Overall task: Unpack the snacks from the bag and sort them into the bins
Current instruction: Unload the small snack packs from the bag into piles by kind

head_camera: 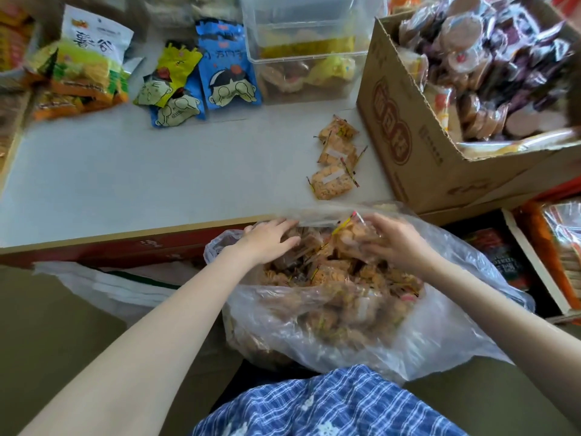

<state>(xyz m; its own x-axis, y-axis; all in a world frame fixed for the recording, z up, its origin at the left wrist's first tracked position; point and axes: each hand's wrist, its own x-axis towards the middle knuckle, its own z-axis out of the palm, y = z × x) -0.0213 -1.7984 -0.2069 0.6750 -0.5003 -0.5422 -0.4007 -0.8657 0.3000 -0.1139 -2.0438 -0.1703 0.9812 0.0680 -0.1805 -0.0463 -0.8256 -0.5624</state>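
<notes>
Head view. Clear plastic bag (361,309) of snack packets, lower centre, mouth spread for reach. Left hand (270,239) inside, fingers relaxed, grasping nothing evident. Right hand (390,240) pinching one cracker packet (349,234). Three packets (334,158) staged on table (125,177); clear bin (301,48) upper centre.
</notes>
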